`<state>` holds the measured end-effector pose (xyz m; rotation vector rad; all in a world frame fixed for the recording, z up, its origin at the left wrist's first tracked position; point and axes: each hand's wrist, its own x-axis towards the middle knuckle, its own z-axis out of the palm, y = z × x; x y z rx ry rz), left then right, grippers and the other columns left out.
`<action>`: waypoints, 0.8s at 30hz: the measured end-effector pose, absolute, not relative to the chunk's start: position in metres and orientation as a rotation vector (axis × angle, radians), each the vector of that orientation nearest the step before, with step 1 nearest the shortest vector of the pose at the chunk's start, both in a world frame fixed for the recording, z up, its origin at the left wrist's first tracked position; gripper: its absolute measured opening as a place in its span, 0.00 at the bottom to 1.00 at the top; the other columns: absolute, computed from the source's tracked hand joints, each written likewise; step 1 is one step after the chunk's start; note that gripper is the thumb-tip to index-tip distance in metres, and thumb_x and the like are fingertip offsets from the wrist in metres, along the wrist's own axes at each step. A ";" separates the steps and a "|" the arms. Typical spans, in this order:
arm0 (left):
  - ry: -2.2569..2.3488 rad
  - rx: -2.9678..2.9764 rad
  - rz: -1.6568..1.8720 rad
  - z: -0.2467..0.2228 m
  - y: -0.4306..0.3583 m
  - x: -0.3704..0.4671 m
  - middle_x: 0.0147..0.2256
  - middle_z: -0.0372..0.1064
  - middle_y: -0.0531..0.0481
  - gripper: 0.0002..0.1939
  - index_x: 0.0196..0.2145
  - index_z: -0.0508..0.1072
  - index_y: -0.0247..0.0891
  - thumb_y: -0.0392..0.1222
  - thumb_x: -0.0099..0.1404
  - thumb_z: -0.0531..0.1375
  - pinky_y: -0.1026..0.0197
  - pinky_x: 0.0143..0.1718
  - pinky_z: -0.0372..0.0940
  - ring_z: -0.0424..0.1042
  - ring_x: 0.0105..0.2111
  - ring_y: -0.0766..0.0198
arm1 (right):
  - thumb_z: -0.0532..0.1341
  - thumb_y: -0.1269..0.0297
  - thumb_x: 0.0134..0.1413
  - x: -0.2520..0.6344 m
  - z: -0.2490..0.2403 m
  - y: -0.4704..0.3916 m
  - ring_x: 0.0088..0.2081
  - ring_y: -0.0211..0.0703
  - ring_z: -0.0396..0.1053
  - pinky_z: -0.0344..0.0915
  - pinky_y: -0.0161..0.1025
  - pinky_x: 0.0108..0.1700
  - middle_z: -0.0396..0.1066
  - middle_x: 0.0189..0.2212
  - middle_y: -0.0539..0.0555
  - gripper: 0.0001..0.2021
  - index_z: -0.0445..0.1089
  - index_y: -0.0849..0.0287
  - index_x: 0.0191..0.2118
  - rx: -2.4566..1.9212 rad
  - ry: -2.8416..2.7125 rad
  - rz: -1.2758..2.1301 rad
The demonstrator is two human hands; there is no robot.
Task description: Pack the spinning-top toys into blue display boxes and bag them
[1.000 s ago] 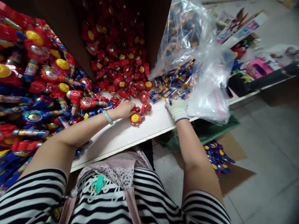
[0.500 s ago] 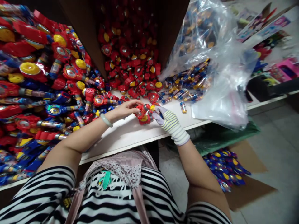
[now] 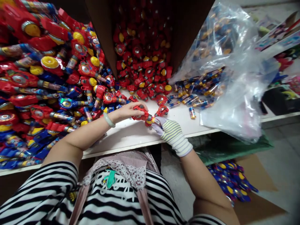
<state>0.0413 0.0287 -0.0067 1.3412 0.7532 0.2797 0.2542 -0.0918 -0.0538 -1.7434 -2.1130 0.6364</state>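
My bare left hand (image 3: pixel 127 111), with a pale bangle at the wrist, is closed on a red toy (image 3: pixel 140 112). My right hand (image 3: pixel 167 129), in a striped glove, grips a small printed tube (image 3: pixel 154 120) that meets the grey end of the red toy. Another red toy (image 3: pixel 162 111) lies on the white table (image 3: pixel 122 132) just beyond my right fingers. Small blue and gold tubes (image 3: pixel 199 93) lie loose to the right, with a single tube (image 3: pixel 192 112) apart from them.
Red and blue toys with tubes (image 3: pixel 49 84) are heaped at the left. Behind my hands, a dark open box (image 3: pixel 189 34) holds red toys. Clear plastic bags (image 3: pixel 241 87) stand at the right. Below, a carton (image 3: pixel 260 207) contains blue toys.
The tube in my right hand now lines up with the red toy in my left hand. The whole view has shifted, moving the table's contents rightward.
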 end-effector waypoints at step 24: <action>0.467 1.706 0.067 0.029 0.041 0.041 0.34 0.74 0.45 0.15 0.33 0.78 0.35 0.48 0.53 0.71 0.60 0.40 0.67 0.71 0.35 0.61 | 0.42 0.28 0.58 0.196 -0.085 -0.108 0.11 0.35 0.42 0.49 0.35 0.15 0.43 0.09 0.41 0.35 0.65 0.55 0.25 -0.936 -1.013 2.004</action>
